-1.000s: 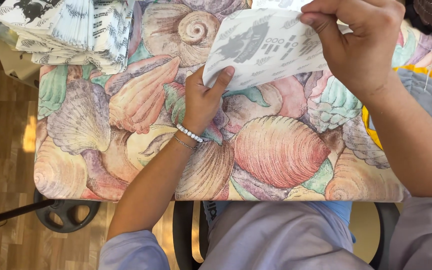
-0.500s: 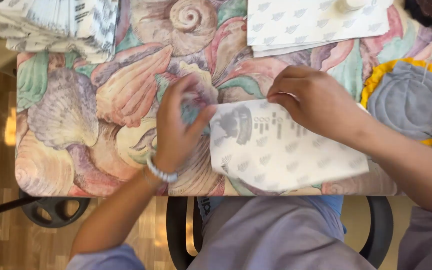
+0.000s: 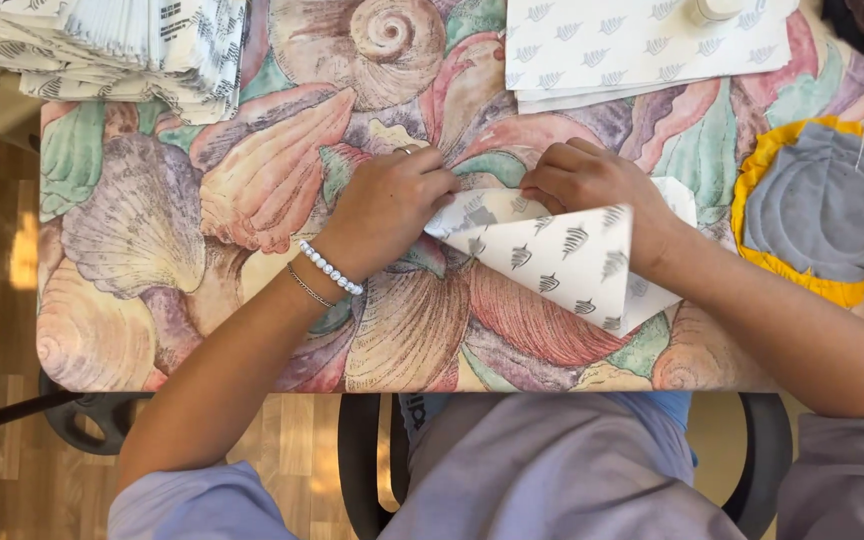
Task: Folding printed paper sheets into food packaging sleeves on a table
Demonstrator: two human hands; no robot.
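Observation:
A white paper sheet (image 3: 567, 262) printed with small grey leaf shapes lies on the shell-patterned tabletop (image 3: 182, 260), partly folded into a slanted, cone-like shape. My left hand (image 3: 387, 205), with bead bracelets at the wrist, pinches the sheet's left tip against the table. My right hand (image 3: 592, 185) grips the sheet's upper edge and is curled over the fold. Both hands touch the same sheet, close together.
A stack of flat printed sheets (image 3: 642, 45) lies at the top right. A heap of folded paper pieces (image 3: 122, 50) sits at the top left. A grey and yellow round cloth (image 3: 822, 215) lies at the right edge. Wooden floor and a chair base show below.
The sheet came down from mid-air onto the table. It lay flat under both hands half a second ago; now it is folded over diagonally, with my hands together at its left tip.

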